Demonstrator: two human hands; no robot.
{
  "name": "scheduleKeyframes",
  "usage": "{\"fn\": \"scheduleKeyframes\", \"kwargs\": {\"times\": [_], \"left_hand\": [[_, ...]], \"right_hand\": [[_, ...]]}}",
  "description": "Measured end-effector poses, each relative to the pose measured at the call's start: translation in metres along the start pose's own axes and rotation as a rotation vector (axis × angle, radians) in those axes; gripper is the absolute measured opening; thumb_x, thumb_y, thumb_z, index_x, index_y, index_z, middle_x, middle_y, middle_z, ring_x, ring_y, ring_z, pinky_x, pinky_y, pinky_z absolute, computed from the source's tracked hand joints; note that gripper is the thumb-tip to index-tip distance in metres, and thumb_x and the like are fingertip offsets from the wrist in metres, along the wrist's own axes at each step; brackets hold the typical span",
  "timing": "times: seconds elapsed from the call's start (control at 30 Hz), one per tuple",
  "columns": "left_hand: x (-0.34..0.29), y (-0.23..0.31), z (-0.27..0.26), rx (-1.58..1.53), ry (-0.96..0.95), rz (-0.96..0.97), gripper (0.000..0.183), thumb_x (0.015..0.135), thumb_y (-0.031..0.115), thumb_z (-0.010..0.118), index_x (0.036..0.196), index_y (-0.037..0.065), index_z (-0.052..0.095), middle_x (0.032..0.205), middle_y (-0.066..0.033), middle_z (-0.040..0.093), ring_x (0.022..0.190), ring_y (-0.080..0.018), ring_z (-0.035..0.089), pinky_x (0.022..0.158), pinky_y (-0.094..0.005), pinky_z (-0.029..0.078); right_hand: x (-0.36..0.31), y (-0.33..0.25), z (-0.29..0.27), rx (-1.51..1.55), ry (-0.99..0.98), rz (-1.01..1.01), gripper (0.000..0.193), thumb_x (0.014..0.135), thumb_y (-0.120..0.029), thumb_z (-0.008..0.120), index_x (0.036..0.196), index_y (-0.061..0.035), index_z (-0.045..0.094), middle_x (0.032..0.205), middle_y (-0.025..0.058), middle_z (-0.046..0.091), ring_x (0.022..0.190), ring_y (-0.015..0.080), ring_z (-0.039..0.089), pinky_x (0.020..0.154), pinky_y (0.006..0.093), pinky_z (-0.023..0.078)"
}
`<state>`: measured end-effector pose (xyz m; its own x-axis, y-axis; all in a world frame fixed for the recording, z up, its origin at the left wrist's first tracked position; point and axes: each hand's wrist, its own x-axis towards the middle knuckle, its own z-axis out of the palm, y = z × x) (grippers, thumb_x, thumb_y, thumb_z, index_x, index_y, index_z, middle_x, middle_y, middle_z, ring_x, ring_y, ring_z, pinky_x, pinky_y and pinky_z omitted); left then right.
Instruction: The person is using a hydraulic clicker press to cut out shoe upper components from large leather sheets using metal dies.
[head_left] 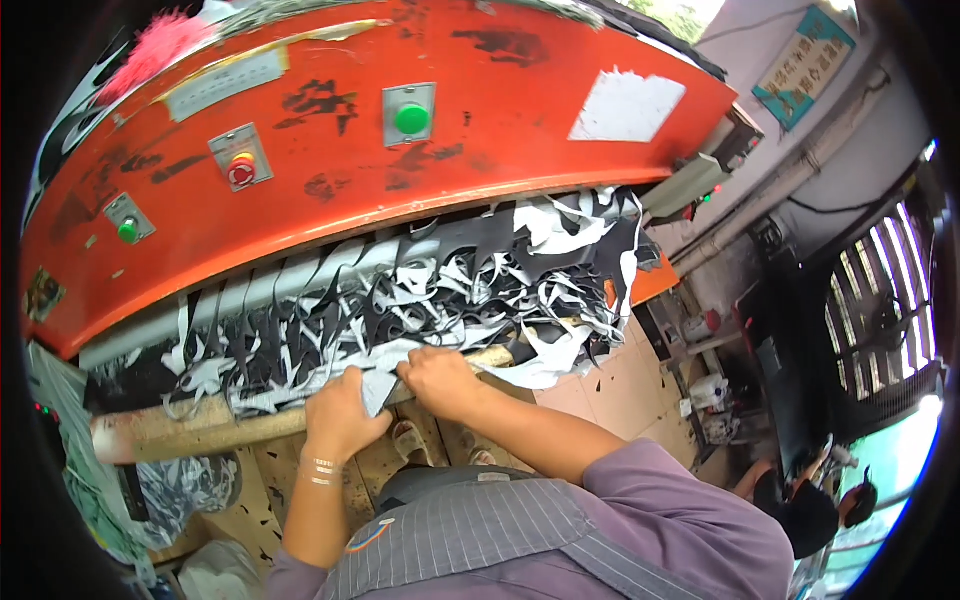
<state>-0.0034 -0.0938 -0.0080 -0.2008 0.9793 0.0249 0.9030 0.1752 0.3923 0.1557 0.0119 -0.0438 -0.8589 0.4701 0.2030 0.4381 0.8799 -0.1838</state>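
Note:
My left hand [340,415] is closed on a small light-grey piece of sheet material [376,391] at the front edge of a red machine. Just right of it, my right hand [437,382] is curled, its fingertips pressed to the same pale material. Behind both hands lies a tangled heap of cut-out scraps [400,295], black on one side and pale grey on the other. A tan roller or bar [200,425] runs along the front of the heap, below my hands.
The machine's red front panel [340,150] stands beyond the heap, with green buttons [411,119] and a red one [241,172]. Plastic bags [190,490] lie at lower left. Far right, another person [815,510] is beside dark equipment. Small scraps dot the tiled floor [620,385].

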Motion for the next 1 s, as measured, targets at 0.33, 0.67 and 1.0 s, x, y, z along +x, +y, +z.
{"fn": "scheduleKeyframes", "kwargs": {"times": [0.33,0.67,1.0], "left_hand": [[0.1,0.015,-0.043,-0.09,-0.156,0.11,0.049,0.063,0.026,0.071,0.1,0.002,0.049,0.093,-0.0233,0.062,0.092,-0.039,0.061,0.076,-0.0463,0.049],[0.212,0.008,0.009,-0.067,-0.065,0.368,0.079,0.063,0.026,0.072,0.128,-0.007,0.041,0.139,-0.025,0.042,0.132,-0.0365,0.038,0.111,-0.0454,0.026],[0.289,0.025,0.017,-0.632,-0.32,0.159,0.073,0.066,0.028,0.068,0.131,0.003,0.046,0.131,-0.0212,0.052,0.13,-0.0378,0.038,0.113,-0.0424,0.022]], "right_hand": [[0.108,0.11,-0.082,0.264,-0.018,0.561,0.072,0.08,-0.063,0.06,0.123,-0.0055,0.051,0.106,0.023,0.062,0.097,0.039,0.062,0.082,0.047,0.05],[0.178,0.218,-0.066,0.621,0.109,0.798,0.068,0.069,-0.037,0.067,0.124,-0.0067,0.042,0.124,0.0252,0.046,0.107,0.0431,0.054,0.092,0.0436,0.046],[0.144,0.315,-0.074,0.121,0.249,0.781,0.071,0.082,-0.047,0.066,0.131,-0.0016,0.042,0.129,0.0247,0.051,0.116,0.042,0.053,0.095,0.0479,0.043]]}}
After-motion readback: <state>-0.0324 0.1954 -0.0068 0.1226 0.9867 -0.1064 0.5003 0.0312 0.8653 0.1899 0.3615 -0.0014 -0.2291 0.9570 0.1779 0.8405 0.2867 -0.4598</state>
